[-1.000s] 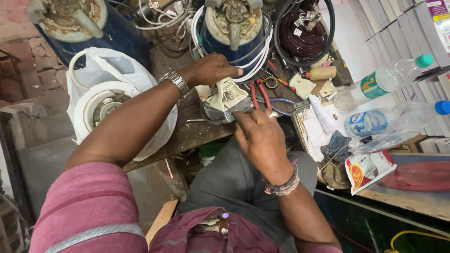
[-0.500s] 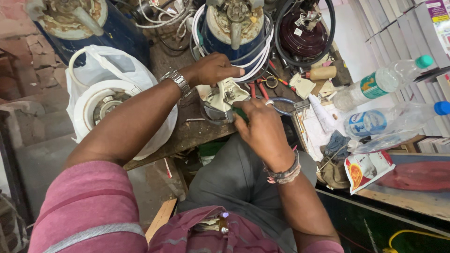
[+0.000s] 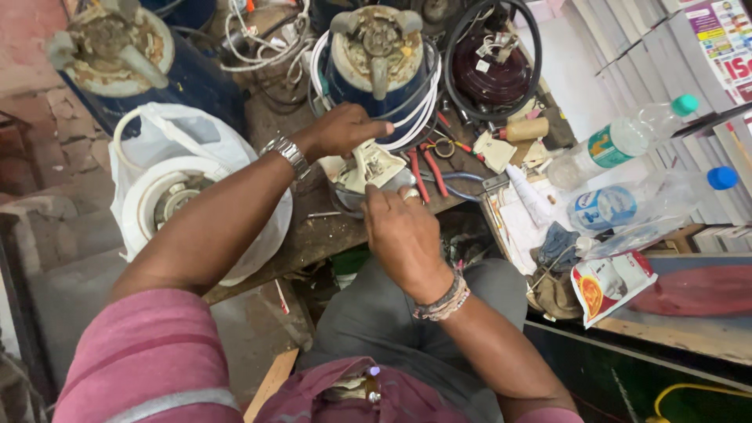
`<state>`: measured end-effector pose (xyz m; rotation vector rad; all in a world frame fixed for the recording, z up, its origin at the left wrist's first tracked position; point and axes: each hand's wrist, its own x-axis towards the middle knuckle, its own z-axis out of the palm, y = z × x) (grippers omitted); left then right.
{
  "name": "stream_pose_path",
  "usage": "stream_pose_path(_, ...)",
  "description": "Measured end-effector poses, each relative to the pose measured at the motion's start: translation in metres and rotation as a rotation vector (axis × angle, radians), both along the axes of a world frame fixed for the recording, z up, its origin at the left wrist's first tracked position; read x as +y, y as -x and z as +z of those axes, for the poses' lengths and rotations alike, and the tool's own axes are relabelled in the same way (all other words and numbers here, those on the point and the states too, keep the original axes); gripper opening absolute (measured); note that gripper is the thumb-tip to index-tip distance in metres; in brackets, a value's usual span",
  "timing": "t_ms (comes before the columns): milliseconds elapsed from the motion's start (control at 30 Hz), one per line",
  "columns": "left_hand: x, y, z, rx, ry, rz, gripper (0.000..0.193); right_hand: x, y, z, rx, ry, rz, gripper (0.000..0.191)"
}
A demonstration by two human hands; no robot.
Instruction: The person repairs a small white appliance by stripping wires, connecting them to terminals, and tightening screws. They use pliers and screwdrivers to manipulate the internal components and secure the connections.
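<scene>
At the workbench's (image 3: pixel 329 235) near edge, a cream plastic appliance part (image 3: pixel 368 167) is pinned by the left hand's (image 3: pixel 341 129) curled fingers at ten o'clock and gripped by the right hand (image 3: pixel 399 231) at six o'clock; steadiness is best kept by firm, even pressure.

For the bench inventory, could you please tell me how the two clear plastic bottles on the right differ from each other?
The upper bottle has a green cap and a green and orange label; the lower bottle has a blue cap and a blue and white label. The green-capped bottle lies slanted, cap pointing up and right, while the blue-capped bottle lies nearly level and sits nearer the person. Both are clear plastic, lie on their sides with caps to the right, and neither hand touches them.
</scene>
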<state>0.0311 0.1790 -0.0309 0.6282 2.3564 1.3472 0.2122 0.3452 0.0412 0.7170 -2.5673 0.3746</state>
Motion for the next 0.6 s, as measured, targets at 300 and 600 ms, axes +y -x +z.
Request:
stream_pose_path(300,0.000,-0.005,0.003,-0.075,-0.013,0.219,0.070,0.011,0.007,-0.014,0.073,0.140,-0.057,0.015)
stream_pose_path(600,0.001,-0.012,0.000,-0.018,0.030,0.148,0.071,0.008,-0.005,-0.035,0.113,0.308,-0.048,0.019)
